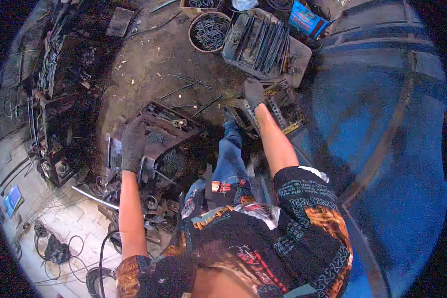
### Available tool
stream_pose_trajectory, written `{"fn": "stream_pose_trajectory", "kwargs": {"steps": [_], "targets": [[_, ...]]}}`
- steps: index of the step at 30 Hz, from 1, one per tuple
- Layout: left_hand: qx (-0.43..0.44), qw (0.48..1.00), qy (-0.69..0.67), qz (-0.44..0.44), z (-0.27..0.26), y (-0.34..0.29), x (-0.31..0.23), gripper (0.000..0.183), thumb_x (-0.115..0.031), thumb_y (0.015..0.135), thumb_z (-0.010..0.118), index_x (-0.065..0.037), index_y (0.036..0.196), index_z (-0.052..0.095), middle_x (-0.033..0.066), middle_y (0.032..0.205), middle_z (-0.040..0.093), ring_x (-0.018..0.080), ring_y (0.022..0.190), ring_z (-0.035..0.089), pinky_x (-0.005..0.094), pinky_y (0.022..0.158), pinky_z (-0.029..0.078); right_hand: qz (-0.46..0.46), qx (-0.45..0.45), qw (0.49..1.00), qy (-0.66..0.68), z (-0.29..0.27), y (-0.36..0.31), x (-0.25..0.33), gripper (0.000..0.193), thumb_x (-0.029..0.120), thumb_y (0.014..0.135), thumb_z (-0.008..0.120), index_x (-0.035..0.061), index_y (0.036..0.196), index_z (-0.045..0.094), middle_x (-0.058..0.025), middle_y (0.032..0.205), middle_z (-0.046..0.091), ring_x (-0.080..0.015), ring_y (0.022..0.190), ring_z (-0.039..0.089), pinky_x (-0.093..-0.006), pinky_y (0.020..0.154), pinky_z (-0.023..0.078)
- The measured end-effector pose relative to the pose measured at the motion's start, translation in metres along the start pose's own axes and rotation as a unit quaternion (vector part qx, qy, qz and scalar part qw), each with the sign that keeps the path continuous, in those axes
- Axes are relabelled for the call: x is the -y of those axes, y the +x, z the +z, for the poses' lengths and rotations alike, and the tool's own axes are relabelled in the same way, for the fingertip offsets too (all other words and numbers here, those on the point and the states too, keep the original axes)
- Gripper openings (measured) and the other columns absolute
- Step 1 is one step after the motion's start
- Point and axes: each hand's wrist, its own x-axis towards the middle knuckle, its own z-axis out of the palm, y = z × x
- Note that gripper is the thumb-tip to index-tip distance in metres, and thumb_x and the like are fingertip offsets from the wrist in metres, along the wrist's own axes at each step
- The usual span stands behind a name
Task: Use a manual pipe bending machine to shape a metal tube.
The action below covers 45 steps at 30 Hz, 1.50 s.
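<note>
My left hand (133, 144), in a dark grey glove, reaches over a dark metal machine (191, 128). Its fingers look stretched out along the machine's side, though they blend into the dark metal. Small dark metal bits (173, 163) lie in an opening of this machine. My right hand (254, 93), gloved alike, is at the near edge of a metal frame crate (289, 107). That hand looks closed, and what it may hold is hidden. Beyond it a grey tray (299, 62) bears several long dark metal rods (263, 42).
A round bucket of small metal pieces (209, 32) stands left of the tray. Loose rods (176, 92) lie on the brown floor. A blue box (307, 19) is at the far right. Cables (49, 243) lie at lower left, and a large blue surface (402, 198) fills the right.
</note>
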Motion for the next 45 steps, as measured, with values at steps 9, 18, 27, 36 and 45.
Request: {"fn": "stream_pose_trajectory", "kwargs": {"steps": [9, 18, 27, 36, 45], "targets": [[0.121, 0.985, 0.121, -0.034, 0.119, 0.108, -0.006, 0.040, -0.028, 0.100, 0.061, 0.000, 0.128, 0.067, 0.0214, 0.127, 0.069, 0.0376, 0.122, 0.063, 0.0421, 0.104, 0.049, -0.142, 0.064, 0.935, -0.317, 0.028, 0.187, -0.048, 0.027, 0.028, 0.094, 0.062, 0.0082, 0.110, 0.072, -0.0170, 0.105, 0.072, -0.0325, 0.101, 0.070, -0.0448, 0.086, 0.057], [0.238, 0.962, 0.113, 0.072, 0.211, 0.161, -0.013, 0.040, -0.028, 0.103, 0.054, -0.001, 0.131, 0.064, 0.0204, 0.131, 0.067, 0.0376, 0.124, 0.061, 0.0444, 0.107, 0.047, -0.117, 0.076, 0.917, -0.374, 0.039, 0.222, -0.041, 0.044, 0.028, 0.092, 0.063, 0.0080, 0.132, 0.063, -0.0221, 0.124, 0.065, -0.0402, 0.116, 0.063, -0.0523, 0.094, 0.054], [0.244, 0.952, 0.146, 0.118, 0.221, 0.160, -0.004, 0.048, -0.032, 0.096, 0.063, 0.002, 0.130, 0.063, 0.0223, 0.136, 0.062, 0.0397, 0.125, 0.060, 0.0462, 0.109, 0.047, -0.148, -0.031, 0.921, -0.359, 0.050, 0.225, -0.071, 0.038, 0.028, 0.084, 0.070, 0.0091, 0.117, 0.071, -0.0206, 0.122, 0.062, -0.0424, 0.119, 0.055, -0.0524, 0.095, 0.049], [0.224, 0.943, 0.182, 0.168, 0.209, 0.151, 0.002, 0.057, -0.036, 0.090, 0.069, -0.001, 0.134, 0.060, 0.0213, 0.137, 0.062, 0.0373, 0.124, 0.061, 0.0455, 0.107, 0.048, -0.104, -0.054, 0.880, -0.460, 0.062, 0.275, -0.059, 0.033, 0.028, 0.094, 0.060, -0.0004, 0.107, 0.072, -0.0251, 0.115, 0.067, -0.0433, 0.105, 0.066, -0.0510, 0.090, 0.055], [0.214, 0.956, 0.168, 0.112, 0.208, 0.132, 0.016, 0.047, -0.034, 0.093, 0.071, 0.006, 0.117, 0.066, 0.0252, 0.123, 0.068, 0.0409, 0.115, 0.065, 0.0481, 0.101, 0.052, -0.138, -0.085, 0.862, -0.480, 0.045, 0.298, -0.020, 0.040, 0.030, 0.088, 0.066, -0.0012, 0.113, 0.073, -0.0199, 0.118, 0.072, -0.0391, 0.107, 0.071, -0.0532, 0.087, 0.057]]}}
